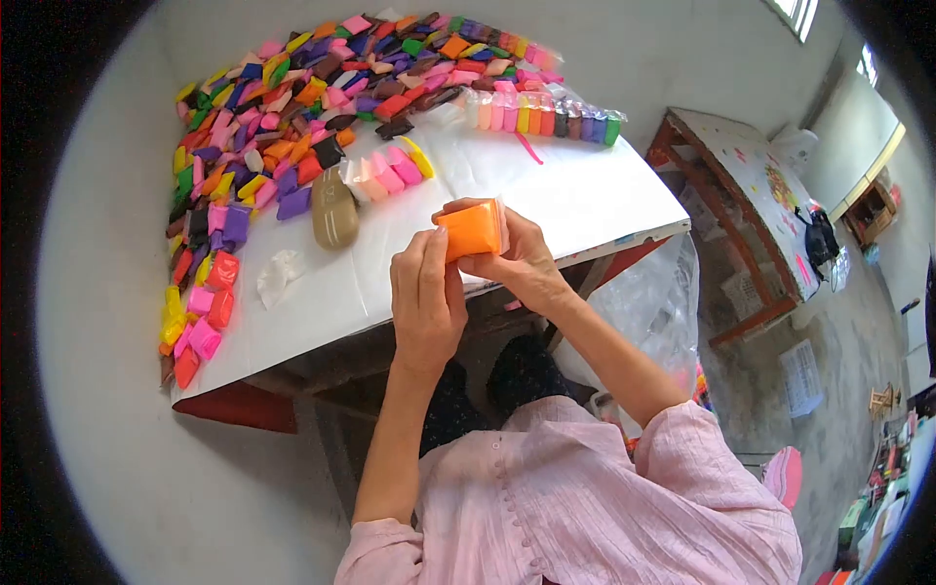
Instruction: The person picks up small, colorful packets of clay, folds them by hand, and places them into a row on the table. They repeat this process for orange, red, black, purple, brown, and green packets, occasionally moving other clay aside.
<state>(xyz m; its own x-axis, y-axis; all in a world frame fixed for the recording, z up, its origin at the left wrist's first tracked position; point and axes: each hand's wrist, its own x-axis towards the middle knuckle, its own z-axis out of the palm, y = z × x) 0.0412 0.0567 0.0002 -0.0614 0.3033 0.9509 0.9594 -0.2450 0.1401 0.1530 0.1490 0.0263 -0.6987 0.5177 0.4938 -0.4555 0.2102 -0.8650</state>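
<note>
Both my hands hold an orange packet in clear plastic wrap, above the front edge of the white table. My left hand presses its fingers on the packet's left side. Around the right end and underside curls my right hand, near the clear edge of the wrap. On the table beyond lie a clear pack of pink and yellow pieces and a brown oval object. A crumpled white tissue is to the left.
A heap of small coloured packets covers the table's back and left. Behind stands a long clear pack of multicoloured pieces. A plastic bag hangs by the right edge; a second table stands further right.
</note>
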